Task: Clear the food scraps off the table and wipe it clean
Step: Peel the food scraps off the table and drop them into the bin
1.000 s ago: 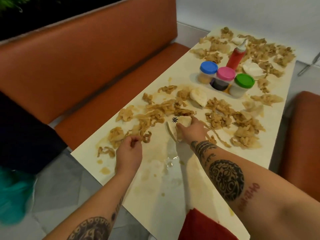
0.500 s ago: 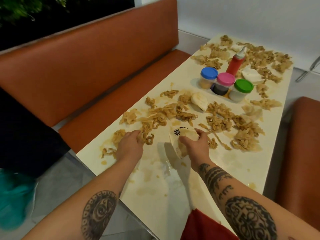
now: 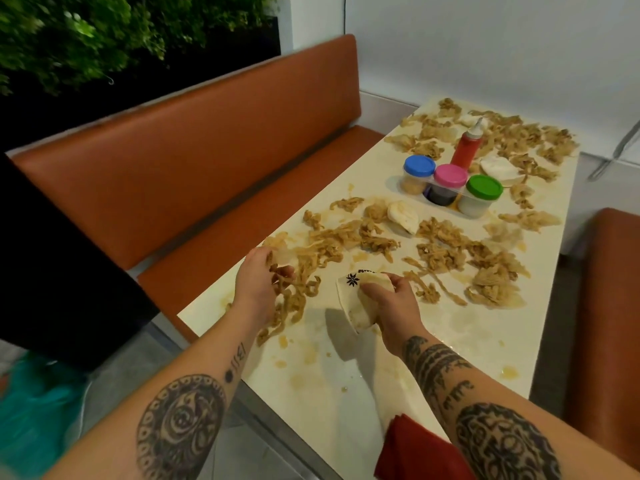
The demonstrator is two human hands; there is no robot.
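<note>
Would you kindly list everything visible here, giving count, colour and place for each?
table: one, cream, centre
food scraps: many, tan, across most of the table
lidded jars: three, blue, pink and green lids, on the table's far half
squeeze bottle: one, red, behind the jars
pale rounded pieces: two, whitish, before the jars and right of the bottle
paper wrapper: one, white with black print, in the right hand
cloth: one, red, table's near edge
benches: two, orange-brown, left and right of the table
foliage: one patch, green, top left
left hand: one, grips food scraps at the left edge
right hand: one, grips the paper wrapper
</note>
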